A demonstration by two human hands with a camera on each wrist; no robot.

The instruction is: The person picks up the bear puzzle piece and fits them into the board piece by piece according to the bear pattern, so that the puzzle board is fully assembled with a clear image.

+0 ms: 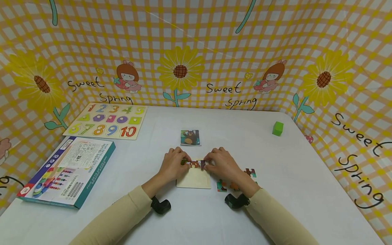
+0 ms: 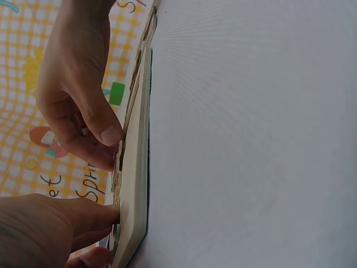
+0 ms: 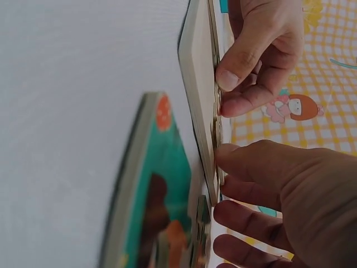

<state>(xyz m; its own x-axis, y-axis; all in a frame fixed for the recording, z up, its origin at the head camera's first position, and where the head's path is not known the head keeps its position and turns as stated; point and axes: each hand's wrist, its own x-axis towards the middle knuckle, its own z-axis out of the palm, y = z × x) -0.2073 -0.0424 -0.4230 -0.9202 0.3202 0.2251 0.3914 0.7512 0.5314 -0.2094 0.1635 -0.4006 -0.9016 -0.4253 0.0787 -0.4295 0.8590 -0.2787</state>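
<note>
A small pale wooden puzzle board (image 1: 193,179) lies before me, with a row of bear-picture puzzle pieces (image 1: 194,164) along its far edge. My left hand (image 1: 173,164) is at the row's left end, its thumb and forefinger pinching a piece there. At the right end, my right hand (image 1: 224,165) pinches a dark purple-and-brown puzzle piece (image 1: 203,164) between thumb and fingertip. The left wrist view shows that piece beside the right thumb, slightly tilted over the board (image 2: 133,190). Fingers partly hide both pieces.
Loose puzzle pieces (image 1: 221,186) lie under and beside the right forearm. Beyond the board is a bear picture card (image 1: 190,137). A number board (image 1: 105,119) and boxed toy (image 1: 68,170) lie left; a green block (image 1: 277,128) stands far right.
</note>
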